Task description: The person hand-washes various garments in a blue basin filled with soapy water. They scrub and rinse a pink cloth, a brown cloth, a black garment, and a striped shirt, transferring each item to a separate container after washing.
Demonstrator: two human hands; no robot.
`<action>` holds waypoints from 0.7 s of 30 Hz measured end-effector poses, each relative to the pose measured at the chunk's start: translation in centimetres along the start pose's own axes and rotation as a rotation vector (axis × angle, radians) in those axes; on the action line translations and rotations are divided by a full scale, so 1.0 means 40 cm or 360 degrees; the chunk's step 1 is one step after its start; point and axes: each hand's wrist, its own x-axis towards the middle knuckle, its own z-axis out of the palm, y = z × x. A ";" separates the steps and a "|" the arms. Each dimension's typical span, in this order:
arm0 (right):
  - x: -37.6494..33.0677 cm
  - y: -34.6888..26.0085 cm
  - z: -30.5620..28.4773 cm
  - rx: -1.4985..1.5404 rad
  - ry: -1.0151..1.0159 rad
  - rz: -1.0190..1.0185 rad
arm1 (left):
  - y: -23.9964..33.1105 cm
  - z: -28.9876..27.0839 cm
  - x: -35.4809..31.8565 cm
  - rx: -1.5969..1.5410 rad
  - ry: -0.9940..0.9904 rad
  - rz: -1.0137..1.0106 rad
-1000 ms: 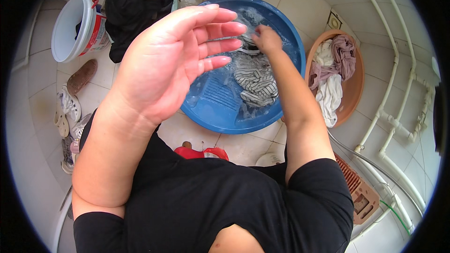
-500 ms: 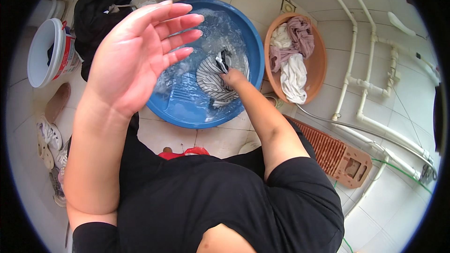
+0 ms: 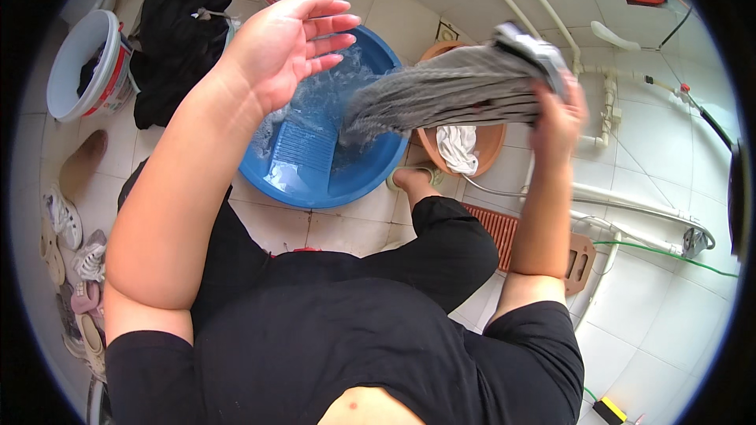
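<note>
My right hand is raised to the right and closed on one end of a wet, black-and-white striped garment. The cloth stretches leftward from the hand, blurred by motion, with its far end low over the water of a blue basin. Whether that end still touches the water, I cannot tell. A ribbed washboard area is moulded into the basin's near side. My left hand hovers above the basin's left part, palm showing, fingers outstretched, holding nothing.
An orange-brown basin with white cloth stands at the right, partly covered by the garment. White buckets and a black cloth pile lie left. A brown washboard, white pipes and shoes flank me.
My right hand has lifted the striped garment out of the water and swung it up to the right. My left hand has shifted slightly right, still open.
</note>
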 end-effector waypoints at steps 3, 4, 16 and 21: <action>0.036 -0.143 -0.084 0.0084 0.0401 -0.0264 | -0.002 0.008 0.015 0.0004 -0.0033 -0.0035; 0.050 -0.180 -0.083 0.0165 0.0392 -0.0251 | 0.001 0.006 0.016 -0.0004 0.0000 -0.0050; -0.020 0.358 0.121 -0.0862 -0.0155 0.0054 | -0.017 0.015 0.044 0.0021 0.0094 -0.0092; -0.149 0.664 0.238 -0.1454 -0.0620 0.0599 | -0.022 0.007 0.053 -0.0018 0.0110 -0.0147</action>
